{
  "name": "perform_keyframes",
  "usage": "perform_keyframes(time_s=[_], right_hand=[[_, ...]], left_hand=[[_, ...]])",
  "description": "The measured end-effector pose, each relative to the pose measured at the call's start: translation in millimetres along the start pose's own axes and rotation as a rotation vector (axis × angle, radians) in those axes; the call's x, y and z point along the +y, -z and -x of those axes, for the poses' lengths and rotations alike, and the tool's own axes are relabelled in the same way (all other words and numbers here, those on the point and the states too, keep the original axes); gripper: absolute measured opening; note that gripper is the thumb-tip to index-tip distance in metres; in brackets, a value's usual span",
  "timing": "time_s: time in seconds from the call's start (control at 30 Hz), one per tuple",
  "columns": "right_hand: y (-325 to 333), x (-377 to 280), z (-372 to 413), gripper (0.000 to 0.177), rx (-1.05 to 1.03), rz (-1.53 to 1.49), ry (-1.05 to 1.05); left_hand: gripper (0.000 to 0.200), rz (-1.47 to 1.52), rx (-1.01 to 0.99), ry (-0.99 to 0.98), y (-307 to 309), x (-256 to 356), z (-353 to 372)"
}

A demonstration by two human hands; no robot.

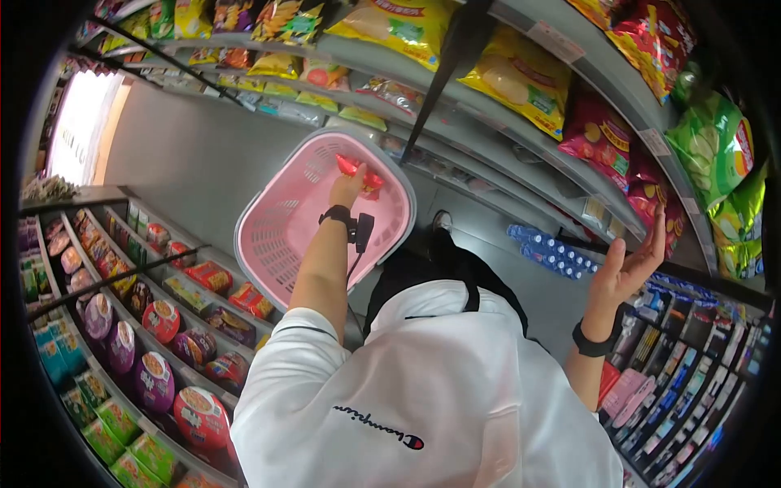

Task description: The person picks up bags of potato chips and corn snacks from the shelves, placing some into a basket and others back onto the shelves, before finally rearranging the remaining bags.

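Bowl noodles (163,321) line the shelves at the left. Next comes the pink basket (285,236), tilted above the aisle floor. The left hand (348,189) reaches into it, fingers closed on a red packet (362,172) near its far wall. Over to the right, the right hand (625,267) is raised, palm spread wide and holding nothing, near the crisp bags (602,134)
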State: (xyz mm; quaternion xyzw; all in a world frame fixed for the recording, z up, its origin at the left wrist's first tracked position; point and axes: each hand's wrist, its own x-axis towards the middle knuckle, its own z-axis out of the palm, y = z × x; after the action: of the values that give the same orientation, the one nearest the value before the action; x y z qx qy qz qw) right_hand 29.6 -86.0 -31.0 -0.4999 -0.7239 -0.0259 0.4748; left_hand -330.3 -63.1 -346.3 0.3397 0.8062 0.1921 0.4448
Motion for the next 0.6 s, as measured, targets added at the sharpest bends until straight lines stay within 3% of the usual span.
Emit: perform_keyframes(time_s=[0.03,0.07,0.13,0.2,0.27,0.33,0.47,0.6], right_hand=[[2,0,0,0.055,0.0,0.008,-0.023],[3,-1,-2,0.055,0.036,0.036,-0.017],[4,-3,-6,0.055,-0.01,0.037,0.02],[2,-6,-7,0.057,-0.03,0.073,0.004],[-6,-11,-6,0.058,-0.066,0.065,-0.014],[-12,-18,-7,0.058,-0.13,0.081,-0.024],[-27,-22,-6,0.06,-0.237,-0.046,-0.014],[-49,-27,4,0.062,-0.392,-0.225,-0.014]], left_hand=[[0.062,-0.088,-0.027,-0.004,-7,-11,-18],[0.059,-0.204,0.001,-0.149,-23,-39,-45],[0.056,-0.12,0.099,-0.084,-18,-8,-22],[0.054,-0.192,0.015,0.001,-21,-21,-35],[0.05,0.063,-0.107,-0.186,0,-4,4],[0.046,-0.183,0.009,-0.207,-14,-57,-32],[0.032,0.384,0.138,-0.033,8,-45,18],[0.019,0.692,0.225,-0.095,63,2,112]])
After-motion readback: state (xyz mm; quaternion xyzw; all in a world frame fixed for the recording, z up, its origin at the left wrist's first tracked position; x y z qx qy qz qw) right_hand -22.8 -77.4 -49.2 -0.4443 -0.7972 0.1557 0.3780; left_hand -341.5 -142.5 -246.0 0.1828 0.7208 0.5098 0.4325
